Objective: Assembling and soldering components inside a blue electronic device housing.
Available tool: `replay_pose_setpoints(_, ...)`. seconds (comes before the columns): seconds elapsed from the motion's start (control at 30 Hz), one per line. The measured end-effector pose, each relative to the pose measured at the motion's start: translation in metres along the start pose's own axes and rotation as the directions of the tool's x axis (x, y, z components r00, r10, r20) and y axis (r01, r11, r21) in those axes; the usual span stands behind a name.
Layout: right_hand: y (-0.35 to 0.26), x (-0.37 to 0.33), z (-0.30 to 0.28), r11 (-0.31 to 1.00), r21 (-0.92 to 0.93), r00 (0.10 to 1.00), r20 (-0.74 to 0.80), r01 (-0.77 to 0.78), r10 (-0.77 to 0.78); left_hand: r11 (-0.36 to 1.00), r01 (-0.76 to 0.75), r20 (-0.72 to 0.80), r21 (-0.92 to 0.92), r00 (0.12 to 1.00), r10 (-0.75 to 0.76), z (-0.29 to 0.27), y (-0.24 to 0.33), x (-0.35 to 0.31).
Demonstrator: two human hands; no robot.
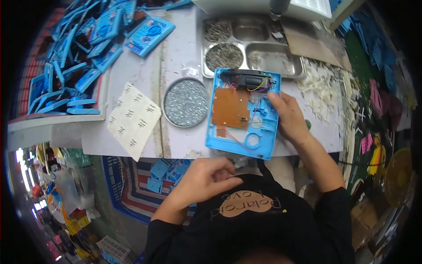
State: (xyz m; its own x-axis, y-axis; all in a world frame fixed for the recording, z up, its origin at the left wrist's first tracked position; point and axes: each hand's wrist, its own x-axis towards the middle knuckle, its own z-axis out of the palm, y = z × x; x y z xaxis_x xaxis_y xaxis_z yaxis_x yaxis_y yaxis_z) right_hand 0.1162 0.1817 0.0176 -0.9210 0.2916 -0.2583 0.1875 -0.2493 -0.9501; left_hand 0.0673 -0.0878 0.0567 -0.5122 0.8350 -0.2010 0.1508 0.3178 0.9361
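Note:
My right hand (pixel 289 115) grips the right edge of a blue plastic toy housing (pixel 263 125), with the thumb over its rim. The housing is tilted at the table's front edge with its inside facing up. Inside it are a brown circuit board (pixel 229 107), a black part (pixel 251 81) along the top, thin red and yellow wires and a round ring. My left hand (pixel 209 176) is apart from the housing, just below its lower left corner. Its fingers are curled in towards the thumb; whatever they may hold is hidden.
Left of the housing stands a round dish of small silvery screws (pixel 185 103), beside a marked paper sheet (pixel 134 121). Behind is a steel compartment tray (pixel 246 44) with small metal parts. Blue housings (pixel 105 26) pile up at far left; white plastic bits (pixel 323 90) lie right.

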Motion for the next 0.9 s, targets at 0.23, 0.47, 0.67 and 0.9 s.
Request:
replay_pose_setpoints(0.23,-0.005,0.008,-0.020,0.529,-0.825,0.973,0.096,0.196,-0.210,0.683,-0.421,0.031,0.598,0.863,0.505,0.016,-0.041,0.034)
replay_pose_setpoints(0.47,0.014,0.031,-0.025,0.241,-0.924,0.931,0.225,0.298,-0.289,0.650,-0.402,0.035,0.644,0.865,0.500,-0.002,-0.057,0.047)
replay_pose_setpoints(0.67,-0.030,0.008,-0.033,0.449,-0.845,0.945,0.184,0.292,-0.268,0.668,-0.368,0.029,0.646,0.887,0.461,0.002,-0.050,0.047)
replay_pose_setpoints(0.9,0.004,-0.050,-0.006,0.563,-0.826,0.998,-0.042,-0.014,-0.036,0.747,-0.309,-0.016,0.589,0.919,0.393,0.001,-0.036,0.050)
